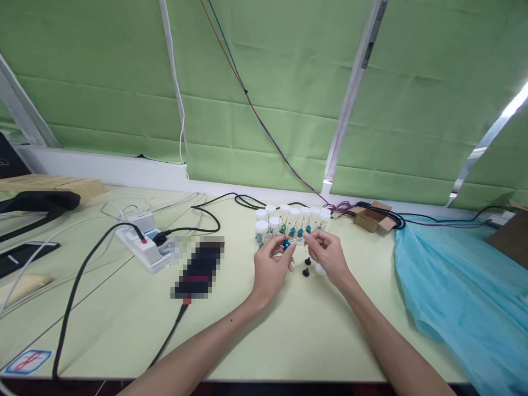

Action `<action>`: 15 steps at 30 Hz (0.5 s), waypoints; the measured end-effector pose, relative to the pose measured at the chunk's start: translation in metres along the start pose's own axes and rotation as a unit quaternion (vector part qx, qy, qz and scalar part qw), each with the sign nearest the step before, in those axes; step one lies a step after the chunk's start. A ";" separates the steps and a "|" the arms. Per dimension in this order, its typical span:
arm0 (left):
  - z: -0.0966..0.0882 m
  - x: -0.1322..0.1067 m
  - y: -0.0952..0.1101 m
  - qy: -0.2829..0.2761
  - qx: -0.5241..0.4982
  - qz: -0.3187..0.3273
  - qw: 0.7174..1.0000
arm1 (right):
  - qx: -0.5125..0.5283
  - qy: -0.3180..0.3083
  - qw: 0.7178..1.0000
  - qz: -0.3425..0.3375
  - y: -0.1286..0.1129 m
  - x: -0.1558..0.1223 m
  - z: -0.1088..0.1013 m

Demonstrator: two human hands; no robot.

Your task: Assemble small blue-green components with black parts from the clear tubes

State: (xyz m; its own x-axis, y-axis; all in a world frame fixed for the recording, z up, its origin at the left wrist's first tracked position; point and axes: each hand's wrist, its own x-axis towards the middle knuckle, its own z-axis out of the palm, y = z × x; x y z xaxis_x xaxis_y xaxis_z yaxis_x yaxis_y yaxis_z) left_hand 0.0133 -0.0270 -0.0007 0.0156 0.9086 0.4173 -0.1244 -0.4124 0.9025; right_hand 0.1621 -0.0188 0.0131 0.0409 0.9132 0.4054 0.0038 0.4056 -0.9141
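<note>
My left hand (pixel 272 267) and my right hand (pixel 328 254) meet above a pale green table (pixel 264 335), both with fingers pinched. Between them they hold a small clear vial (pixel 293 240) with a blue bead (pixel 286 244) at its left end, by my left fingertips. Just behind stand two rows of clear vials with white caps (pixel 291 219), with blue and green beads inside. Two small black pieces (pixel 306 267) and a white cap (pixel 319 269) lie on the table under my right hand.
A white power strip (pixel 142 245) with black cables sits at the left, next to a blurred dark device (pixel 198 269). A small open cardboard box (pixel 371 216) is behind on the right. Blue plastic sheeting (pixel 462 291) covers the right side. Green blinds hang behind.
</note>
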 end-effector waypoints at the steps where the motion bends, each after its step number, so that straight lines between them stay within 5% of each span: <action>1: 0.000 0.001 0.000 0.002 -0.007 -0.003 1.000 | -0.001 0.004 1.000 -0.004 -0.001 0.000 0.000; 8: -0.002 0.003 0.006 0.043 -0.016 0.003 0.999 | -0.095 0.058 0.994 -0.008 0.002 0.003 -0.005; 15: 0.001 -0.004 0.004 0.009 0.022 0.005 1.000 | -0.383 -0.067 0.920 -0.043 0.020 0.002 -0.004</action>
State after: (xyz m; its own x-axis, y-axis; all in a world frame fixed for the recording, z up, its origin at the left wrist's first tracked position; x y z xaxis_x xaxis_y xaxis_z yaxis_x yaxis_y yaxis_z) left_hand 0.0141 -0.0324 0.0011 -0.0034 0.9049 0.4256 -0.0817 -0.4244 0.9018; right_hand 0.1663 -0.0092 -0.0041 -0.1160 0.8961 0.4284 0.7061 0.3777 -0.5990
